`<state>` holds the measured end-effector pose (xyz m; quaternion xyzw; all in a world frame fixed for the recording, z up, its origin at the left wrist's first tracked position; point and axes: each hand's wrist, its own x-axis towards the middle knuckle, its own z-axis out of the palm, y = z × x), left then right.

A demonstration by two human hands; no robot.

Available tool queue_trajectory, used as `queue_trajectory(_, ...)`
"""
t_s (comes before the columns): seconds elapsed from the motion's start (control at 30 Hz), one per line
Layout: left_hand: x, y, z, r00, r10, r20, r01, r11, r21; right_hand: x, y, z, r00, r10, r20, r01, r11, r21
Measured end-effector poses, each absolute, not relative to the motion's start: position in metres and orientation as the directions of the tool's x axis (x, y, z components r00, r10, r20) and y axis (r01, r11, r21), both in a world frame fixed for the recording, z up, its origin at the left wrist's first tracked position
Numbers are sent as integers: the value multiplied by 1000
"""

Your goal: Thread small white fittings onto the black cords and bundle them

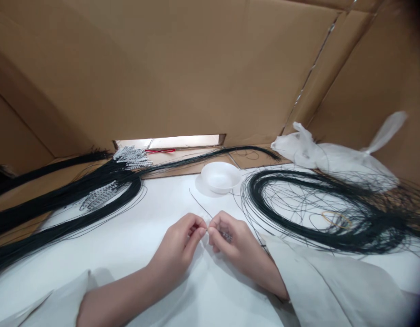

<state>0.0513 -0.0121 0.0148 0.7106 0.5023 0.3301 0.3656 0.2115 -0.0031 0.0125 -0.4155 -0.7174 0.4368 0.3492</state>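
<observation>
My left hand (177, 240) and my right hand (234, 240) meet at the middle of the white work surface (128, 254), fingertips pinched and almost touching. A thin black cord (199, 202) runs up and to the left from between them; its end at the fingertips is hidden. Inside the curled fingers of my right hand shows a small black-and-white patterned piece (226, 236), too covered to name. Just beyond the hands stands a white bowl (220, 185). To the right lies a large loose coil of black cord (298, 230) with a yellow band (335, 219) in it.
Long bundles of black cord (60, 196) stretch across the left, with black-and-white patterned pieces (132, 157) on top. Something thin and red (161, 151) lies near a slot in the cardboard wall (162, 68). White plastic bags (349, 160) sit at the back right.
</observation>
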Motion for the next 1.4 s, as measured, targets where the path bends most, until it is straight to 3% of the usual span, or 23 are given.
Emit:
queue_trajectory(0.6,50,-9,9,282,957,72,344,-171,923,211,1,7,-446,884,136,233,262,-937)
queue_trajectory(1.03,50,-12,13,290,951,103,509,-245,825,210,-1,10,-423,903,70,247,189,-950)
queue_trajectory(1.4,51,-14,11,317,941,120,547,-285,787,211,-5,17,-415,905,95,392,272,-879)
